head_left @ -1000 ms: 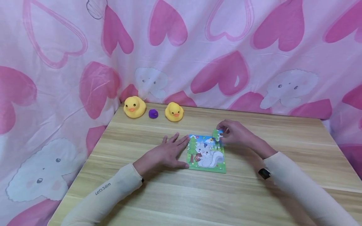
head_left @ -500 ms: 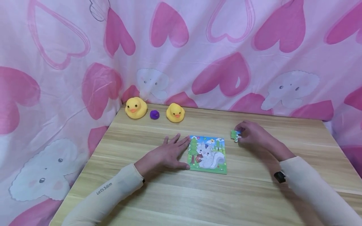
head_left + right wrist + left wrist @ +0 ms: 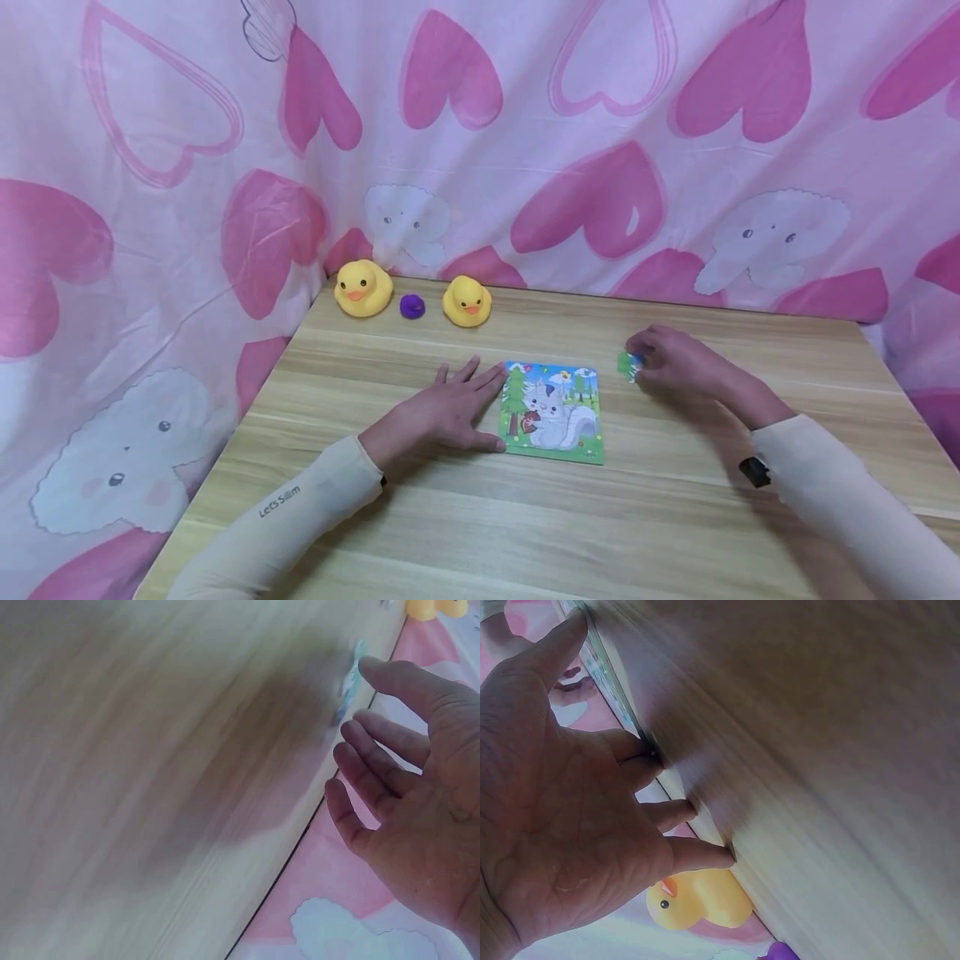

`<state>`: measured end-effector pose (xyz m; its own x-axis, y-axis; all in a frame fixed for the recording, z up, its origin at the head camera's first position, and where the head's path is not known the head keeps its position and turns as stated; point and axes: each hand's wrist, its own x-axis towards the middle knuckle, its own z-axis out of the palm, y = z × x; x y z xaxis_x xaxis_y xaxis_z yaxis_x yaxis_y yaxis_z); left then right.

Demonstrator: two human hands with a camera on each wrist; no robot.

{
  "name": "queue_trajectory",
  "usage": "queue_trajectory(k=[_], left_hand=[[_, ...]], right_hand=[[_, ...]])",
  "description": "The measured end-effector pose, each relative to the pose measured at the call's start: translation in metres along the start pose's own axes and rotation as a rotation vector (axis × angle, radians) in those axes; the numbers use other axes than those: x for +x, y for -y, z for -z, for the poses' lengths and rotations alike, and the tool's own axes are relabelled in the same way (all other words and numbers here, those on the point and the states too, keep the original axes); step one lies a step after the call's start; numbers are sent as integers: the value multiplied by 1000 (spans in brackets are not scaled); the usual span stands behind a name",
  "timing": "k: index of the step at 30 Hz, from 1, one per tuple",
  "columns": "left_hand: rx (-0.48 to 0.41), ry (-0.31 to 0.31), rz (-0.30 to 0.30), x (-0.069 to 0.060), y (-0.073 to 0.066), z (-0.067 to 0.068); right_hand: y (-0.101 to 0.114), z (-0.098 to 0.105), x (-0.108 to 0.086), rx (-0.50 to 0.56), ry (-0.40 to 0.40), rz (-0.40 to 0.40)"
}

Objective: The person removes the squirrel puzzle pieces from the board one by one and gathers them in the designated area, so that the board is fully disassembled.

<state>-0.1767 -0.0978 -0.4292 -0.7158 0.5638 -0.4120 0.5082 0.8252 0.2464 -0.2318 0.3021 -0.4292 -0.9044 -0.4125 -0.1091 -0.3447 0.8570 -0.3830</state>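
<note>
A square squirrel picture puzzle [image 3: 551,412] lies on the table in the head view. My left hand [image 3: 450,408] rests flat with spread fingers, its fingertips and thumb at the puzzle's left edge; the left wrist view shows the same hand [image 3: 577,817] from the palm side. Right of the puzzle, a small green and blue jigsaw piece [image 3: 627,365] lies on the wood. My right hand [image 3: 678,362] is just beside it. In the right wrist view, thumb and fingers of the right hand [image 3: 420,780] stand apart around the piece [image 3: 351,682], loosely bent.
Two yellow rubber ducks [image 3: 363,288] [image 3: 467,302] stand along the table's back left edge, with a small purple duck [image 3: 412,307] between them. A pink curtain [image 3: 585,150] with hearts hangs behind and beside the wooden table [image 3: 480,533].
My right hand has moved from the puzzle's top right corner to the right with the piece, which now lies on the table as the fingers loosen. The left hand stays put.
</note>
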Motion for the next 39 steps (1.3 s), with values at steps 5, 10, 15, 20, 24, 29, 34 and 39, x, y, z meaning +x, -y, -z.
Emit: queue_trajectory(k=[5, 10, 15, 20, 24, 29, 34, 39], left_hand=[[-6, 4, -2, 0, 0, 0], [-8, -1, -3, 0, 0, 0], [-9, -4, 0, 0, 0, 1], [-5, -5, -4, -1, 0, 1], [3, -5, -5, -1, 0, 1], [3, -4, -3, 0, 1, 1], [-14, -5, -6, -1, 1, 2], [-18, -12, -21, -4, -1, 3]], right_hand=[[17, -1, 0, 1, -43, 51], [38, -7, 3, 47, -37, 61], [56, -15, 8, 76, -14, 78], [70, -22, 12, 63, 7, 110], [78, -28, 14, 62, 4, 129], [90, -36, 17, 88, 5, 139], [99, -44, 18, 94, 36, 103], [107, -48, 14, 49, 12, 92]])
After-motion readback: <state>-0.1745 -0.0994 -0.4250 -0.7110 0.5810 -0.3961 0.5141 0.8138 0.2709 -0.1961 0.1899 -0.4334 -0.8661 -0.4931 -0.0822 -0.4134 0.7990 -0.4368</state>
